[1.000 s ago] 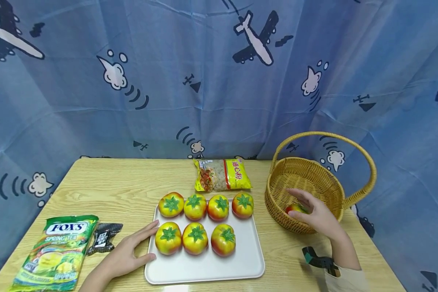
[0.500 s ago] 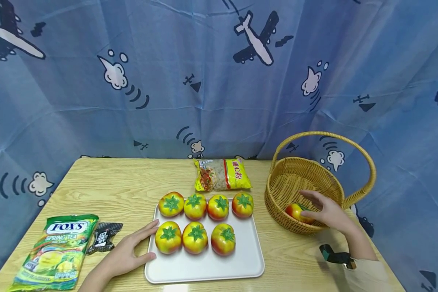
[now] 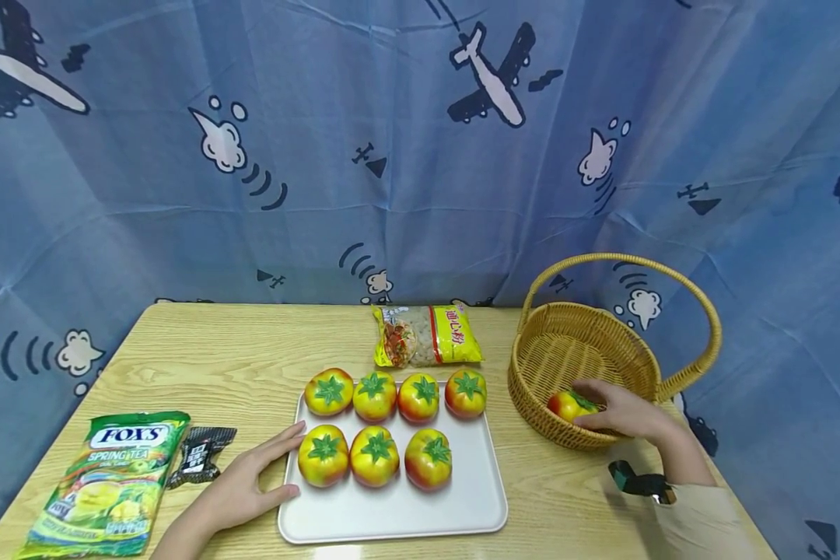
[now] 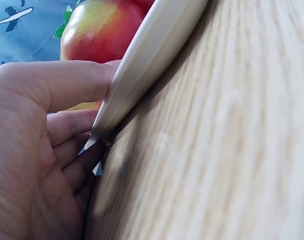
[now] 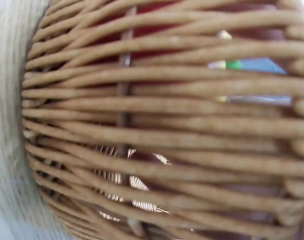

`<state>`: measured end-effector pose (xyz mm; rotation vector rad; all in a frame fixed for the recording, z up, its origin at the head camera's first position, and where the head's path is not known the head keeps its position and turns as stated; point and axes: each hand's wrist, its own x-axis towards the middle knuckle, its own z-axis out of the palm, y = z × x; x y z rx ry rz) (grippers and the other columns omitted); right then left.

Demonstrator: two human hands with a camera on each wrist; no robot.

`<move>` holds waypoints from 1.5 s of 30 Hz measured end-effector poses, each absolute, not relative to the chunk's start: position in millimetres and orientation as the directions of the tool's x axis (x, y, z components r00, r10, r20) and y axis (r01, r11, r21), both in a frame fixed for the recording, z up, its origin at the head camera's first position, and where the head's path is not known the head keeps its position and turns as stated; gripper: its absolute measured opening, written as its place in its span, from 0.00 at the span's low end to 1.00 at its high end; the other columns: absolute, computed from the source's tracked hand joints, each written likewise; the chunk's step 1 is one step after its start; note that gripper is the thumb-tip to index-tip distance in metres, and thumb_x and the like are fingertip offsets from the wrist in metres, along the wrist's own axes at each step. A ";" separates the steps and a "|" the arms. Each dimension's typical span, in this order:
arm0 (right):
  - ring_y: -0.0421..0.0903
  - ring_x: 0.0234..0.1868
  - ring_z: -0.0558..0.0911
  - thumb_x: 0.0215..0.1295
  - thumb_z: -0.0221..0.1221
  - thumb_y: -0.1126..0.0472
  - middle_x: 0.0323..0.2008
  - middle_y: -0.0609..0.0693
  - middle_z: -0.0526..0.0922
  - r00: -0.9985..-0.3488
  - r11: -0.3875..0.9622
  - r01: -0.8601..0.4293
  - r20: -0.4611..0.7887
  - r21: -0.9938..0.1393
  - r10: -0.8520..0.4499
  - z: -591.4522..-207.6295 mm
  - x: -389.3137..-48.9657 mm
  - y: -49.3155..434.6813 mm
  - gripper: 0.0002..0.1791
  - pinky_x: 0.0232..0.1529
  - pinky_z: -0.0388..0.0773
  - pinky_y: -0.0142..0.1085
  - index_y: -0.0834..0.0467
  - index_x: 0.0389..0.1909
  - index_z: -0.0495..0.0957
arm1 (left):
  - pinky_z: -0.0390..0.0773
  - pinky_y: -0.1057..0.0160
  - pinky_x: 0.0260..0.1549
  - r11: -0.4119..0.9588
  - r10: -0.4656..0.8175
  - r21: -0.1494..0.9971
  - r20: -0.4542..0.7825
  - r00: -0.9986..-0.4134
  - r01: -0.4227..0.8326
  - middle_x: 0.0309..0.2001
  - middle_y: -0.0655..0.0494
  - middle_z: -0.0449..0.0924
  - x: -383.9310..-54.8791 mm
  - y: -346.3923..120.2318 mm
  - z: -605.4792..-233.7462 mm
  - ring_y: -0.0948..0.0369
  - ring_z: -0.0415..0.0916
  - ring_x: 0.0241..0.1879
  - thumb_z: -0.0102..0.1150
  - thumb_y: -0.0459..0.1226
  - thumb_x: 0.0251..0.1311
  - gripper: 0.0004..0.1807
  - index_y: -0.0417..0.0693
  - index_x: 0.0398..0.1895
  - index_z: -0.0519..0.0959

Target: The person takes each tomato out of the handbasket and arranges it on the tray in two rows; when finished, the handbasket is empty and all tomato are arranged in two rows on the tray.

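Observation:
My left hand (image 3: 241, 486) rests at the left edge of a white tray (image 3: 392, 521), fingers extended and thumb spread. In the left wrist view its fingertips touch the tray's rim (image 4: 142, 65). Two rows of yellow-red tomatoes with green star-shaped tops, one of them a front tomato (image 3: 428, 460), stand on the tray. Inside a wicker basket (image 3: 532, 397), my right hand (image 3: 626, 412) curls round the right side of a single tomato (image 3: 565, 404), thumb in front and fingers behind. The right wrist view shows mostly woven basket wall (image 5: 192, 105), with red showing through the gaps.
A yellow pasta bag (image 3: 427, 336) lies behind the tray. Left of my left hand are a green candy bag (image 3: 105, 482) and a small black packet (image 3: 199, 455). The basket's tall handle (image 3: 623, 257) arches over its opening. A blue curtain (image 3: 308, 155) hangs behind the table.
My right hand first drew back rightward from the tomato in the basket, uncovering it, then moved in close round its right side. The left hand and tray stay put.

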<state>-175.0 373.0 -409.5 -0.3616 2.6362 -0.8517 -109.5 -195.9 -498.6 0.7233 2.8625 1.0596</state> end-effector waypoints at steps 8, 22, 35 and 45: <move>0.56 0.51 0.77 0.57 0.64 0.51 0.51 0.61 0.78 -0.910 0.815 -0.134 -0.256 -0.564 -0.327 -412.5 -176.1 372.3 0.36 0.49 0.75 0.49 0.69 0.60 0.67 | 0.69 0.40 0.57 0.670 0.416 0.616 0.150 -0.897 0.414 0.69 0.57 0.64 -109.7 -196.7 -501.3 0.47 0.64 0.65 0.62 0.54 0.54 0.34 0.55 0.65 0.70; 0.53 0.43 0.74 0.53 0.68 0.52 0.53 0.66 0.71 -0.975 0.818 -0.151 -0.052 -0.555 -0.216 -412.6 -166.9 363.0 0.38 0.35 0.72 0.39 0.65 0.62 0.66 | 0.69 0.40 0.56 0.667 0.421 0.611 0.164 -0.892 0.427 0.69 0.56 0.64 -109.3 -196.6 -499.4 0.46 0.65 0.65 0.63 0.54 0.55 0.34 0.54 0.65 0.70; 0.56 0.47 0.73 0.55 0.67 0.50 0.55 0.62 0.68 -0.987 0.821 -0.162 0.097 -0.548 -0.130 -404.1 -161.5 350.9 0.41 0.38 0.73 0.42 0.59 0.66 0.62 | 0.70 0.41 0.56 0.665 0.427 0.608 0.167 -0.889 0.434 0.69 0.57 0.64 -109.8 -196.1 -500.0 0.47 0.65 0.65 0.63 0.54 0.55 0.34 0.55 0.65 0.70; 0.50 0.47 0.73 0.54 0.69 0.51 0.53 0.57 0.71 -0.971 0.810 -0.226 0.190 -0.540 -0.144 -390.6 -154.3 332.7 0.40 0.38 0.74 0.35 0.56 0.66 0.64 | 0.70 0.41 0.56 0.671 0.419 0.605 0.167 -0.892 0.429 0.69 0.58 0.64 -110.5 -196.9 -501.4 0.48 0.65 0.65 0.63 0.55 0.54 0.35 0.56 0.65 0.70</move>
